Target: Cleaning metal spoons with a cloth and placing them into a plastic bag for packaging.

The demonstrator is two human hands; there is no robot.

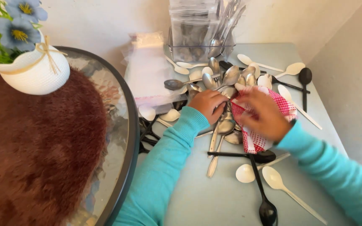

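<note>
Head view. A stack of clear plastic bags lies flat at the rear left of the pale blue table, against the wall; the bags are rectangular and translucent, and a thin red strip runs along the near edge. To their right stands a clear plastic holder, upright, with metal cutlery inside and further transparent pouches at its front. No label on either can be made out.

Left hand: fingers curled down onto the pile of metal spoons at the centre of the table. The fingertips are closed around the upper part of one metal spoon, whose handle runs toward the near edge. The grasp itself is partly hidden by the knuckles.

Right hand: palm down, fingers bent and pressed on a red-and-white checked cloth. The cloth is bunched under the hand, just right of the held spoon and touching the spoon pile. Whether the fingers pinch the cloth or only rest on it cannot be told.

Surroundings: white plastic spoons and black plastic spoons lie scattered around the pile. A round glass table with a brown furry mat adjoins on the left and carries a white vase with blue flowers.
</note>
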